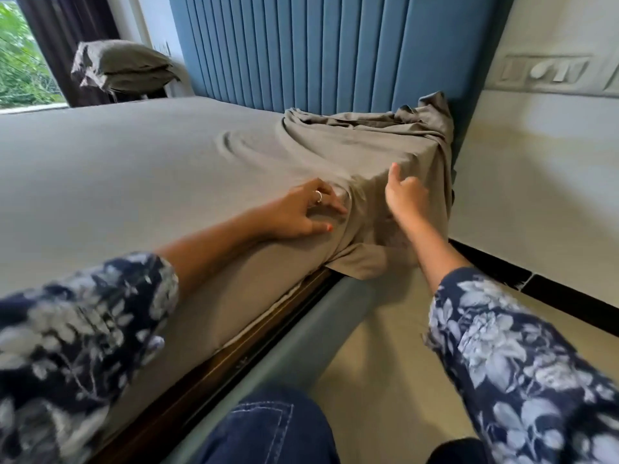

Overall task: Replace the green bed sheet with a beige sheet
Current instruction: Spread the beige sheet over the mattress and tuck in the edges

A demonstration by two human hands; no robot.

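Note:
A beige-grey sheet (134,155) covers the mattress. It lies smooth on the left and bunches in loose folds at the head corner (368,135), where a flap hangs over the side. My left hand (301,212) rests on the sheet near the bed's edge, its fingers spread and its fingertips pressing into a fold. My right hand (407,199) is at the draped corner with one finger pointing up and the others curled. Whether it grips the cloth is unclear. No green sheet is in sight.
A blue padded headboard (318,45) stands behind the bed. Two stacked pillows (124,65) lie at the far left by the window (20,55). The wall (536,145) is close on the right, leaving a narrow strip of floor (385,346) beside the bed frame (268,346).

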